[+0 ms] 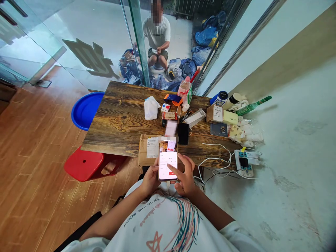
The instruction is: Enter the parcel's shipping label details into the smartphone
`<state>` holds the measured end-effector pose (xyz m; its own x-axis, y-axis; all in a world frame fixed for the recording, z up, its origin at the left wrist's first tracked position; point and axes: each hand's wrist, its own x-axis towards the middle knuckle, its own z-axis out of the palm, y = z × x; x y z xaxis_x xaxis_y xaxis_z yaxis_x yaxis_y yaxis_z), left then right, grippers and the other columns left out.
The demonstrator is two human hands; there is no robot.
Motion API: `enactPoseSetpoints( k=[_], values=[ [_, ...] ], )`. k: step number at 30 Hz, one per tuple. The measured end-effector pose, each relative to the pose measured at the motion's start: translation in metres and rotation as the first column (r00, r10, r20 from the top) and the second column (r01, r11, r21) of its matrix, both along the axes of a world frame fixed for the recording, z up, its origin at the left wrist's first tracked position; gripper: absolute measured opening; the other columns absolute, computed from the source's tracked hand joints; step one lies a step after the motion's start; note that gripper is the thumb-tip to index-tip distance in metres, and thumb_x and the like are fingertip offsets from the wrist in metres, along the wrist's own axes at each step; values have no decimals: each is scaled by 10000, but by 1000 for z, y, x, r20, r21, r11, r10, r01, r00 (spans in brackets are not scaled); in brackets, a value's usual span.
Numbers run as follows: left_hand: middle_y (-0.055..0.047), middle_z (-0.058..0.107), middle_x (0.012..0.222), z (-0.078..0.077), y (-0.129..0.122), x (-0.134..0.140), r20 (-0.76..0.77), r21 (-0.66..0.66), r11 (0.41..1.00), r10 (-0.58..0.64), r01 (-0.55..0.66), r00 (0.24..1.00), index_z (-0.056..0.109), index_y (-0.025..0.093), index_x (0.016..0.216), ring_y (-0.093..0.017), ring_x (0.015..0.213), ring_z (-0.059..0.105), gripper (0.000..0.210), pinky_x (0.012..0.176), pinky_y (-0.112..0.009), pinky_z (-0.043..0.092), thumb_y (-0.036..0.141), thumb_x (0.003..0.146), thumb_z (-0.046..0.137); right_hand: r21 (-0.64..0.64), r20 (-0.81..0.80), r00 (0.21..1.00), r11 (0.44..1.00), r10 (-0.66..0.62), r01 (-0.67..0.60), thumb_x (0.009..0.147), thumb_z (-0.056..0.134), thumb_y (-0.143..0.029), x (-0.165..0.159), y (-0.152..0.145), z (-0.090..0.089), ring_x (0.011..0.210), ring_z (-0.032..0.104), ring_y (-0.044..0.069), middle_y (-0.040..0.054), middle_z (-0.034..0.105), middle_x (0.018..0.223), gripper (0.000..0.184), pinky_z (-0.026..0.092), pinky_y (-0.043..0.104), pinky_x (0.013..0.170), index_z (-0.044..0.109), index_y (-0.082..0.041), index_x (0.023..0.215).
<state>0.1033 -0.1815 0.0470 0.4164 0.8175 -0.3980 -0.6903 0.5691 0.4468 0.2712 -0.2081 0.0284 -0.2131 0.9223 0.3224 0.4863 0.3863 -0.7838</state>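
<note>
We had a dark wooden surface [123, 101] before us, and past its far edge sat a person [159, 35]. At the left, a red stool [85, 162] stood by the surface's near corner, and a round blue item [85, 110] was partly hidden behind the left edge. We saw a cardboard box [147, 148] at the near edge, jutting slightly over it. Our left hand [151, 179] gripped a lit phone [168, 162] along its left side, just right of the box's label and covering part of the box. Our right hand [186, 173] was open and held nothing, its fingers spread over the screen; we could not tell whether a fingertip touched the glass. Beyond the lit phone, slightly right, a dark phone [183, 134] lay flat, and we noticed a small white cap [186, 107] farther off.
</note>
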Motion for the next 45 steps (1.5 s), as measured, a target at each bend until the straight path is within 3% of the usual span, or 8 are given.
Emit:
enactPoseSetpoints(
  k=[7,10,14,19,21,24,29,45],
  values=[
    [-59,629,1264,5,1,2,-9,-23,1000,-12,12,1000,499,224,1338,-273,1236,516,625,1007,-410,435,268,715,470,-42,23,1000,999,16,-15,804,497,-630,1,0,0,1362,208,418,20,290,1535,551,103,665,1091,590,-375,1284],
    [-55,641,1237,5,1,2,-16,-29,1000,1,-2,1000,480,221,1350,-265,1223,525,634,996,-392,450,263,718,484,11,-8,999,999,-40,40,804,540,-569,4,1,0,1304,325,389,56,397,1472,532,213,641,1071,589,-356,1289],
    [-45,645,1211,2,0,2,-15,-43,999,-1,0,1000,460,235,1360,-254,1167,562,652,948,-375,487,248,710,505,39,-164,969,980,-186,195,815,634,-240,5,3,-4,972,566,272,81,651,1050,337,443,524,896,665,-333,1138],
    [-41,651,1176,-3,-1,1,-24,-58,998,-4,2,1000,464,243,1358,-244,1098,598,644,903,-353,512,240,715,508,28,-269,923,956,-274,292,770,675,-142,6,7,-2,633,505,201,3,557,640,152,463,417,657,639,-288,752],
    [-40,653,1168,-3,-1,1,-19,-54,999,-4,3,1000,464,244,1357,-241,1101,595,637,908,-348,508,247,722,508,58,-190,954,968,-231,246,760,669,-153,7,9,4,705,519,214,20,575,702,158,464,433,698,615,-283,690],
    [-41,652,1176,0,0,2,-8,-37,999,9,-9,1000,467,237,1355,-242,1140,574,637,944,-345,484,256,719,513,165,-9,990,977,-139,138,733,668,-200,7,13,12,987,525,279,70,619,1076,209,452,509,857,691,-310,910],
    [-49,649,1198,4,3,2,1,-49,999,-3,3,1000,463,231,1361,-256,1194,546,648,1006,-374,435,235,714,502,263,192,981,965,-34,-18,747,593,-312,6,14,11,1164,419,326,40,438,1408,466,379,560,983,643,-354,1208],
    [-53,610,1288,2,4,0,24,-64,998,22,-20,999,455,221,1386,-272,1229,520,671,1038,-400,412,222,717,493,324,128,991,946,-26,-17,808,548,-386,4,12,3,1122,404,337,90,464,1343,372,379,590,941,663,-310,1153]
  ],
)
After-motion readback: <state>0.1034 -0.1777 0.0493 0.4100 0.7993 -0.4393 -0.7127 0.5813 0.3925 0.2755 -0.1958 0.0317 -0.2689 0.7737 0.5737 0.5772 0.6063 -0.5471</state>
